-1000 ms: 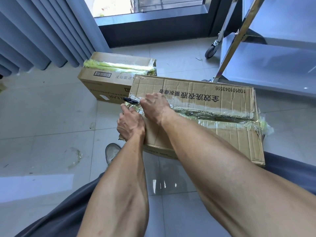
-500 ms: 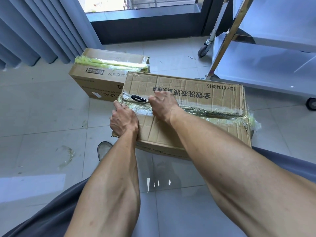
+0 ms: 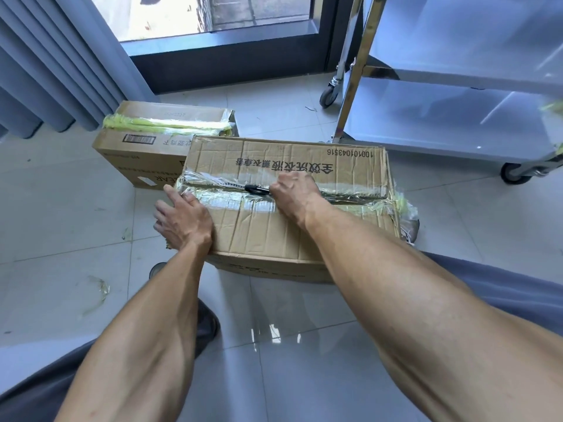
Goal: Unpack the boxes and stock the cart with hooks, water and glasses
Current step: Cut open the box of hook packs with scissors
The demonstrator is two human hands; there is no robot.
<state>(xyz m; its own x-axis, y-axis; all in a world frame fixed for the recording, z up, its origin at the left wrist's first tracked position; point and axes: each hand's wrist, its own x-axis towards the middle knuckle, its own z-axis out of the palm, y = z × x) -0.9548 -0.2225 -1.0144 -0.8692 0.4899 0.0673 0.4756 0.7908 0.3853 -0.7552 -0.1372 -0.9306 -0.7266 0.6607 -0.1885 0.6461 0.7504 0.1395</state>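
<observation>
Gripping that dark tool (image 3: 256, 189), your right hand (image 3: 291, 193) sits mid-seam on the near box (image 3: 304, 226); the taped seam (image 3: 350, 194) runs sideways, uncut part off to its right. Left hand (image 3: 182, 222) rests flat, fingers spread, on the box's left end.

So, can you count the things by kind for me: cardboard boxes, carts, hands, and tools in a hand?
Cardboard boxes: 2, the near box and the far box
Carts: 1, the steel cart
Hands: 2, left hand and right hand
Tools: 1, the black tool in the right hand
Total: 6
</observation>
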